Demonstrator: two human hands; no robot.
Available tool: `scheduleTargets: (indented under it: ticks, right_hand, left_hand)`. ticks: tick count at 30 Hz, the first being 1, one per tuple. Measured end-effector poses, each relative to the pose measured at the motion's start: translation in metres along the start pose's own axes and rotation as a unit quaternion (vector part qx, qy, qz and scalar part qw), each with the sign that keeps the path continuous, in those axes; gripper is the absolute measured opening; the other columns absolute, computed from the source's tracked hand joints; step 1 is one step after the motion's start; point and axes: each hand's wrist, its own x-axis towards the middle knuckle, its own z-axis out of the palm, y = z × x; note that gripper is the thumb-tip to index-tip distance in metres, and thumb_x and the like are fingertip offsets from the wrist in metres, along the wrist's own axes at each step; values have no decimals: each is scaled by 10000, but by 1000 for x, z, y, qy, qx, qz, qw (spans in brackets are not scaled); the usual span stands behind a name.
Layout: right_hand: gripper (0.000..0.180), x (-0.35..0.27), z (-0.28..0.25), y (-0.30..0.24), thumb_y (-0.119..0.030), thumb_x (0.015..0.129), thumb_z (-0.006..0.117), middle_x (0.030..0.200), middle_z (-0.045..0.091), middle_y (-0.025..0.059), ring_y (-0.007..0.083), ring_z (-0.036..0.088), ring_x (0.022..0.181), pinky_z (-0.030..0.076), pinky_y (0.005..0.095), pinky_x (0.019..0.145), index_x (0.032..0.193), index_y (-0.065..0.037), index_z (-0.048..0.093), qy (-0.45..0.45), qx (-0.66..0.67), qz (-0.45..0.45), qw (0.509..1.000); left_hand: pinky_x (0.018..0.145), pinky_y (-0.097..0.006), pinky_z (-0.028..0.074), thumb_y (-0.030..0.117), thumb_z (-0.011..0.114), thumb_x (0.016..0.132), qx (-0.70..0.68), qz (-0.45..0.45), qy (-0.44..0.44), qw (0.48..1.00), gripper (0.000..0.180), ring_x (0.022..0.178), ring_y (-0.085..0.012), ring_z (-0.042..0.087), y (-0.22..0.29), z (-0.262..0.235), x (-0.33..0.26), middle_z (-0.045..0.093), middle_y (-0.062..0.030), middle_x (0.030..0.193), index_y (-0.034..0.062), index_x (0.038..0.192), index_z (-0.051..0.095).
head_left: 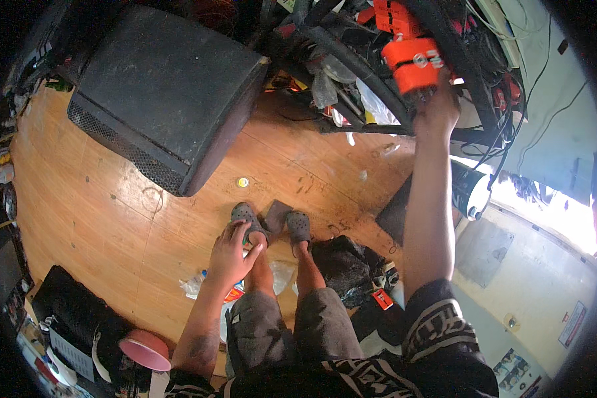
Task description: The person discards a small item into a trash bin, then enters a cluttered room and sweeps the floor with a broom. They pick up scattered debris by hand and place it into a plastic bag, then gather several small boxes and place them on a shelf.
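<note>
My right arm stretches far ahead to the cluttered rack [371, 79] at the upper right. At its end my right hand [438, 107] is closed at the near edge of an orange-red boxy object [404, 71] with a dark band and white markings; its exact kind does not show. Another orange-red object [393, 18] sits just beyond it. My left hand [232, 255] hangs in front of my legs with its fingers extended and nothing in it, over my grey clog [244, 213].
A large black speaker cabinet [172, 86] stands at the upper left. Dark cables hang beside the rack at the right. A black plastic bag [343, 268] lies right of my feet. A pink basin [144, 349] is at the lower left, and a small yellow-and-white round item [243, 182] lies on the floor.
</note>
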Motion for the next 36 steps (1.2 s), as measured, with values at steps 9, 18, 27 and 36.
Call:
scheduleTargets:
  ticks: [9, 18, 27, 36]
  right_hand:
    - [544, 92, -4, 19, -153, 815, 705, 1278, 519, 73, 189, 539, 1107, 475, 362, 909, 1299, -84, 467, -135, -145, -224, 954]
    - [444, 32, 14, 1, -105, 850, 663, 1208, 537, 88, 238, 566, 1083, 574, 421, 801, 1252, -106, 474, -24, -7, 26, 999]
    - [388, -115, -48, 47, 48, 799, 629, 1152, 595, 82, 157, 559, 1039, 447, 308, 899, 1174, -1, 542, -101, 8, 91, 991]
    - [509, -234, -161, 56, 141, 718, 622, 1135, 580, 60, 172, 553, 1060, 448, 327, 933, 1188, -8, 493, -166, 82, 390, 902]
  left_hand:
    - [882, -460, 449, 288, 646, 825, 7, -61, -71, 996, 448, 1076, -371, 528, -36, 17, -64, 529, -175, 1169, 26, 1157, 497]
    - [891, -464, 449, 287, 636, 837, -14, -36, -83, 996, 432, 1104, -364, 520, -28, 30, -52, 522, -175, 1183, 27, 1154, 498]
    - [921, -452, 440, 145, 623, 837, 13, 102, 101, 990, 356, 1102, -401, 506, 13, 1, 15, 494, -218, 1197, 0, 1140, 503]
    - [931, -414, 429, 165, 695, 785, 47, 261, 223, 938, 379, 1089, -376, 506, 151, -48, 221, 505, -210, 1181, -15, 1081, 542]
